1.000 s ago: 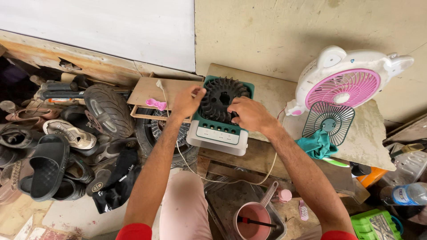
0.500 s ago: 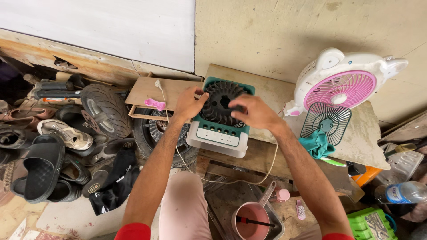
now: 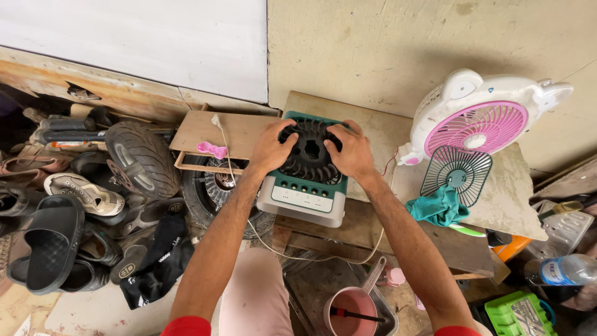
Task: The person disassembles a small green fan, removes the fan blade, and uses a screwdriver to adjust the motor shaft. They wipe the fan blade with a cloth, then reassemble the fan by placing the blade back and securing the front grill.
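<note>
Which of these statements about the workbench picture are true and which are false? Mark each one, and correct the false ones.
1. Both hands rest on the black fan blade of the green and white fan. True: left hand and right hand flank it.
2. The pink and white fan stands left of the person. False: it stands on the right.
3. A teal cloth lies below a loose dark grille. True.
4. The tyre lies on the right. False: it lies left, near the shoes.
5. The pink pot sits on the wooden board. False: it sits low, between the arms.

Pink fan [image 3: 477, 124] — tyre [image 3: 142, 158] — sandals [image 3: 46, 249].
</note>
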